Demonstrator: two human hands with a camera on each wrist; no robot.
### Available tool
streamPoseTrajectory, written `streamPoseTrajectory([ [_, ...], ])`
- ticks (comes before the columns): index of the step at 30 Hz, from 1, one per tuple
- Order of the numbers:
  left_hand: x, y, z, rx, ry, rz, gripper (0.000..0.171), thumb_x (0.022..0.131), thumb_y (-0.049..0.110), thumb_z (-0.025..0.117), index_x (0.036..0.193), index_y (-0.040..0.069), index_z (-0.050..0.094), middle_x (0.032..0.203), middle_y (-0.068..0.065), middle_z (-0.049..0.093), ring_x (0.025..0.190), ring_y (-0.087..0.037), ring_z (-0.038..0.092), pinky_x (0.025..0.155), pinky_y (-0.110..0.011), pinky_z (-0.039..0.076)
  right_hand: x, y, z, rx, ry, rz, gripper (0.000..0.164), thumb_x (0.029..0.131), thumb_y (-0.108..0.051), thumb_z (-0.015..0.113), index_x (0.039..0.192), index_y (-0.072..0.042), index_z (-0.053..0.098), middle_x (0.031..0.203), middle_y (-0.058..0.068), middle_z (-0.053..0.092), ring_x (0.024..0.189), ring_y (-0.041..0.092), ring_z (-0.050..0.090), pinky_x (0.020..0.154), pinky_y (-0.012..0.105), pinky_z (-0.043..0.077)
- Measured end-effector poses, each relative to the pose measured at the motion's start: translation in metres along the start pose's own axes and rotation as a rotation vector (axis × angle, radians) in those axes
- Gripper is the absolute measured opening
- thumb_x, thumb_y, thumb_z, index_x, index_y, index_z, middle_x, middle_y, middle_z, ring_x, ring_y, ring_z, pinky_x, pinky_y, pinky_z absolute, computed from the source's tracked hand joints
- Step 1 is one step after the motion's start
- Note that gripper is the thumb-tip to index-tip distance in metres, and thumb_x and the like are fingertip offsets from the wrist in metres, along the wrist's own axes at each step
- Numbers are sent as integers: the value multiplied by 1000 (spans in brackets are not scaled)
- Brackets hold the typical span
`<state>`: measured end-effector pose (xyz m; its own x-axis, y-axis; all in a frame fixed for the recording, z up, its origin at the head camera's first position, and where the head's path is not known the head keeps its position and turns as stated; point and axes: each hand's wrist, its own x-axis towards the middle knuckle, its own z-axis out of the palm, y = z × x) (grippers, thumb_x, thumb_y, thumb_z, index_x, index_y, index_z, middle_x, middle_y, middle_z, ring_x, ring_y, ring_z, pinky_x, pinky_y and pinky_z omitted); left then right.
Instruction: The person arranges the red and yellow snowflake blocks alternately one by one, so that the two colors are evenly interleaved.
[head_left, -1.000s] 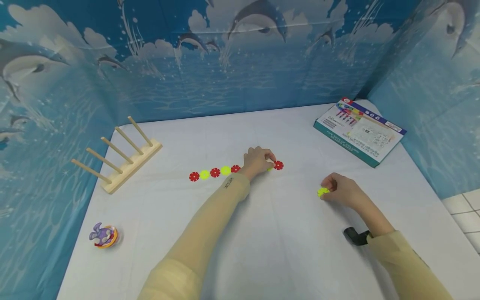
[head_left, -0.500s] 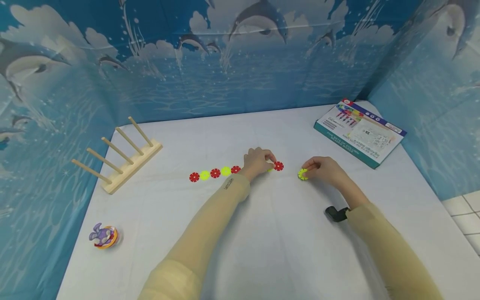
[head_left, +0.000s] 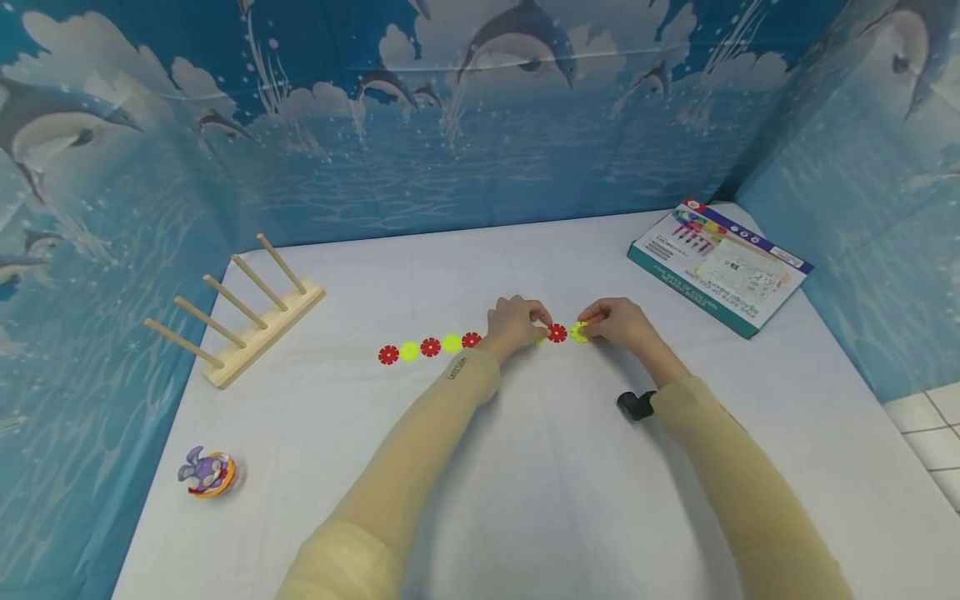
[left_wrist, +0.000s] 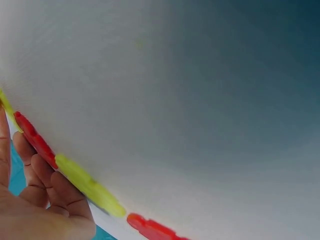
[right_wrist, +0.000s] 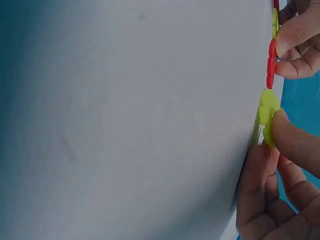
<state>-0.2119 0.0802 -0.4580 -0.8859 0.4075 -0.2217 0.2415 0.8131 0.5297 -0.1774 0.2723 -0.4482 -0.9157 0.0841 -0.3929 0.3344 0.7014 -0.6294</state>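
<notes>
A row of flat, notched plastic discs, red and yellow by turns, lies on the white cloth, with a red disc (head_left: 388, 355) at its left end. My left hand (head_left: 513, 325) is over the row, thumb and forefinger pinching a yellow notched disc (head_left: 540, 340); the hand covers part of the row. Just right of those fingertips sits a red notched disc (head_left: 557, 333). My right hand (head_left: 621, 322) pinches another yellow notched disc (right_wrist: 269, 115) by its edge, tilted in the right wrist view, close beside that red disc. Several discs (left_wrist: 89, 186) run past the left fingers in the left wrist view.
A wooden rack (head_left: 262, 333) with upright pegs stands at the left. In front of it is a purple rabbit toy (head_left: 206, 472). A flat printed box (head_left: 720, 262) lies at the back right. Dolphin-print cloth (head_left: 480, 167) hangs behind the table.
My right hand has moved left and away from me, bringing its yellow disc up beside the red disc at the row's right end. The left hand has stayed in place.
</notes>
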Motion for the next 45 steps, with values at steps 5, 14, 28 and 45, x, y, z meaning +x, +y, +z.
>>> streamPoseTrajectory([
  [5, 0, 0, -1, -6, 2, 2, 11, 91, 26, 70, 102, 27, 71, 100, 1, 54, 101, -17, 43, 87, -35, 34, 4, -4, 3, -25, 18, 1, 29, 93, -19, 68, 116, -3, 64, 106, 16, 61, 94, 26, 55, 83, 30, 47],
  [14, 1, 0, -2, 7, -3, 10, 12, 91, 26, 70, 103, 27, 71, 100, 1, 54, 101, -18, 43, 87, -34, 34, 5, -6, 7, -49, 45, -7, 25, 93, -17, 65, 114, -2, 64, 105, 16, 63, 93, 25, 55, 82, 32, 47],
  [28, -2, 0, -6, 10, -15, 2, 13, 91, 29, 70, 104, 26, 71, 100, 2, 52, 101, -18, 42, 84, -33, 32, 5, -9, 11, -90, 44, -21, 22, 94, -16, 64, 110, -1, 63, 102, 15, 60, 92, 25, 53, 79, 30, 45],
  [45, 0, -7, -8, -69, -62, 1, 18, 96, 33, 62, 110, 24, 71, 111, -1, 59, 111, -21, 44, 97, -40, 38, 4, -9, 11, -81, 8, 6, 27, 97, -21, 59, 114, -2, 63, 106, 15, 59, 95, 27, 52, 81, 32, 44],
])
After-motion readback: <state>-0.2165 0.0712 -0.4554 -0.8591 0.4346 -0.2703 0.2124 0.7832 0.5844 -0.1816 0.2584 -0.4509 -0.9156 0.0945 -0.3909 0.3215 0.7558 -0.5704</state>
